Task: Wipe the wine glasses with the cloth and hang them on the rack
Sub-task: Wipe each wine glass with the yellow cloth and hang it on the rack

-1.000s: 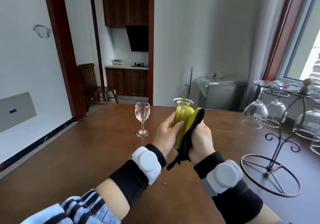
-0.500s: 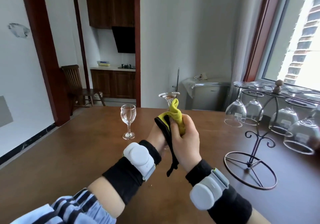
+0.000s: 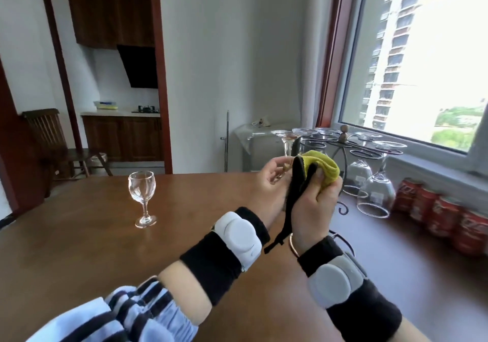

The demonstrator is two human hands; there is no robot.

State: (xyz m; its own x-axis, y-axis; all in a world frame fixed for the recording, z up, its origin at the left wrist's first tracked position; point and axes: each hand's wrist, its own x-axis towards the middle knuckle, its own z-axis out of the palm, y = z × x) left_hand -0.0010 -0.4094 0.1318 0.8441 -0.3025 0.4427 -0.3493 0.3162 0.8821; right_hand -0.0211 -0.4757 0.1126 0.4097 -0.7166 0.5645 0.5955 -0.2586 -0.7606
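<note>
Since half a second ago both hands have shifted right, toward the rack, and the view has swung right with them, bringing a row of red cans into sight. Left to right now: a wooden chair (image 3: 50,141) stands past the doorway at far left. An upright wine glass (image 3: 142,200) stands alone on the brown table (image 3: 79,249), well apart from the hands. Left forearm carries a striped sleeve (image 3: 126,315) and a black wristband with a white pod. Left hand (image 3: 272,183) holds the upside-down glass (image 3: 288,141) by its bowl, fingers curled round it; the bowl is mostly hidden by hand and cloth, and only the stem and foot show above. Right hand (image 3: 314,209) grips the yellow-and-black cloth (image 3: 320,168), bunched against the held glass, with a black strip of it hanging down between the wrists. Just behind and right of the hands stands the dark metal rack (image 3: 343,141), on the table near the window. Several hung glasses (image 3: 375,193) hang bowl-down from its rings, feet on top. Red cans (image 3: 446,217) line the table edge under the window (image 3: 422,56) at far right.
</note>
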